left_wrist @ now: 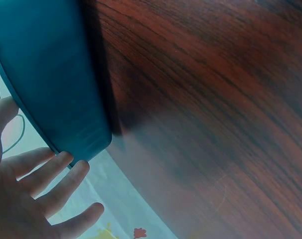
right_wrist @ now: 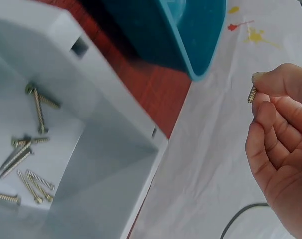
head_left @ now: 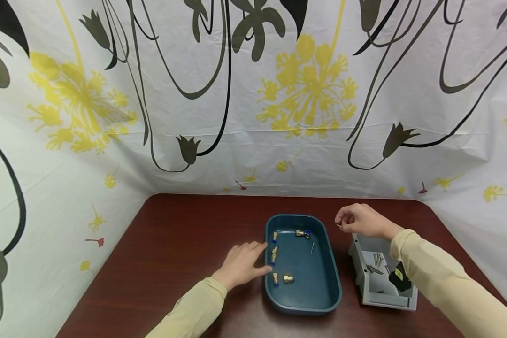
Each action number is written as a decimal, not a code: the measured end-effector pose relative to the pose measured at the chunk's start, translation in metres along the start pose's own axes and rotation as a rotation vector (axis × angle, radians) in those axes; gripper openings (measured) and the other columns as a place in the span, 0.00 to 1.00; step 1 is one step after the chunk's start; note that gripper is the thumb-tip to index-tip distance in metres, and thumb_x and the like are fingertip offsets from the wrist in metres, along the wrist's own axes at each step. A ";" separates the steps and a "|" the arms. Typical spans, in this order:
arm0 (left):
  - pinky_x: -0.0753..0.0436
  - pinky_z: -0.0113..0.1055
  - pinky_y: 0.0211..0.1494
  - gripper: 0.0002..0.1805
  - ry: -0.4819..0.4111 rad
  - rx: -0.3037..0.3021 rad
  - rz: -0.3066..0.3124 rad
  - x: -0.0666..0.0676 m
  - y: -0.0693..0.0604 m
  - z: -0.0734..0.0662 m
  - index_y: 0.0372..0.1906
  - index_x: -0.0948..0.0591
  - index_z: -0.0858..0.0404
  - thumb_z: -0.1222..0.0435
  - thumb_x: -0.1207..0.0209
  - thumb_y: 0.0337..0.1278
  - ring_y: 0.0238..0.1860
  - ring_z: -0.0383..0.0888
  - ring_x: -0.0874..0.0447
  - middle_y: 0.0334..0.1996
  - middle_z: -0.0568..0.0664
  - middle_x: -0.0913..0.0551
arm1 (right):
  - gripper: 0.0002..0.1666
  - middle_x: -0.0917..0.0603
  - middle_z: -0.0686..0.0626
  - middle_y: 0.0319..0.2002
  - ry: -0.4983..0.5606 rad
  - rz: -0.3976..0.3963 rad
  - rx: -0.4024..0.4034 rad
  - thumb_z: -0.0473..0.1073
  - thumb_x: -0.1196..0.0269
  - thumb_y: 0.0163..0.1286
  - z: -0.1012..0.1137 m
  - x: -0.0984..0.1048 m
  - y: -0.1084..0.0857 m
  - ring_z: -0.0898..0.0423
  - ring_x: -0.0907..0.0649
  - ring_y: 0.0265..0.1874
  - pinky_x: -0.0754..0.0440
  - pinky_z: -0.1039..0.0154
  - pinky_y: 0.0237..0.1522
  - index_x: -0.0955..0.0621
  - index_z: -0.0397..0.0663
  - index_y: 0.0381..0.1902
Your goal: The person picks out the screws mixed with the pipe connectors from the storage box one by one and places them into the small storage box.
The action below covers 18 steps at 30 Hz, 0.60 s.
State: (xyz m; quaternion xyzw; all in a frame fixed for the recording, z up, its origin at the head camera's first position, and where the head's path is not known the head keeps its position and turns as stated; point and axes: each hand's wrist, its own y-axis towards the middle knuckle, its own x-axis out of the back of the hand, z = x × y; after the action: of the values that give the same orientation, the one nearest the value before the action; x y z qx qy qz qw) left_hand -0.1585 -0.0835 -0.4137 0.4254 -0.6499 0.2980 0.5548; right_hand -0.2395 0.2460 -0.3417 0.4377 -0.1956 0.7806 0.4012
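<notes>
Between thumb and fingertips my right hand (head_left: 365, 220) pinches a small screw (right_wrist: 252, 93), its threaded end poking out in the right wrist view. This hand is above the far end of a grey bin (head_left: 365, 286), where several more screws (head_left: 376, 263) lie. My left hand (head_left: 242, 265) has its fingers spread at the left rim of a blue tray (head_left: 304, 300); its fingertips touch or nearly touch the rim. Several brass fittings (head_left: 288, 279), some with blue parts, lie in the tray, mostly along its left side. One thin screw (head_left: 312, 248) lies towards the tray's right.
Both containers stand on a dark red-brown wooden table (head_left: 186, 244), tray in the middle and bin to its right. A black device (head_left: 400, 278) shows by the right forearm, over the bin. A white patterned cloth (head_left: 245, 117) hangs behind the table.
</notes>
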 end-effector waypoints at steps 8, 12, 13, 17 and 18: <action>0.29 0.46 0.48 0.34 0.005 -0.001 -0.002 0.000 0.000 0.000 0.58 0.29 0.59 0.43 0.44 0.47 0.48 0.46 0.27 0.49 0.49 0.25 | 0.08 0.21 0.54 0.24 -0.030 -0.042 -0.040 0.30 0.42 0.53 -0.009 0.011 -0.019 0.62 0.25 0.21 0.28 0.66 0.22 0.21 0.46 0.31; 0.29 0.46 0.48 0.34 0.003 -0.002 -0.004 0.000 0.000 0.000 0.58 0.29 0.59 0.43 0.44 0.47 0.48 0.46 0.27 0.49 0.49 0.25 | 0.08 0.21 0.53 0.25 -0.040 -0.051 -0.071 0.30 0.43 0.55 -0.015 0.013 -0.027 0.61 0.25 0.21 0.28 0.66 0.23 0.21 0.46 0.31; 0.29 0.46 0.48 0.34 0.002 -0.002 -0.005 0.000 0.000 0.000 0.58 0.29 0.59 0.43 0.44 0.47 0.48 0.46 0.27 0.49 0.49 0.25 | 0.08 0.21 0.53 0.25 -0.034 -0.051 -0.081 0.30 0.43 0.55 -0.016 0.014 -0.029 0.61 0.24 0.22 0.28 0.66 0.23 0.22 0.46 0.31; 0.29 0.46 0.48 0.34 -0.002 -0.003 -0.010 -0.001 0.000 0.001 0.58 0.29 0.59 0.43 0.44 0.47 0.48 0.46 0.27 0.49 0.49 0.25 | 0.07 0.21 0.51 0.27 -0.028 -0.054 -0.094 0.30 0.43 0.56 -0.022 0.016 -0.037 0.59 0.22 0.25 0.27 0.65 0.24 0.22 0.45 0.32; 0.29 0.46 0.48 0.34 -0.003 -0.003 -0.010 -0.001 0.000 0.001 0.58 0.29 0.59 0.43 0.44 0.47 0.48 0.46 0.27 0.49 0.49 0.25 | 0.07 0.21 0.51 0.27 -0.026 -0.055 -0.101 0.31 0.43 0.56 -0.024 0.016 -0.040 0.58 0.22 0.25 0.27 0.65 0.24 0.22 0.44 0.32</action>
State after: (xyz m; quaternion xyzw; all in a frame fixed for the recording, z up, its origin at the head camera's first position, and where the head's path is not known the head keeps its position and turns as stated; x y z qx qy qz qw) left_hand -0.1589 -0.0840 -0.4145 0.4283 -0.6491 0.2938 0.5558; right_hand -0.2250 0.2927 -0.3431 0.4320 -0.2280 0.7526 0.4415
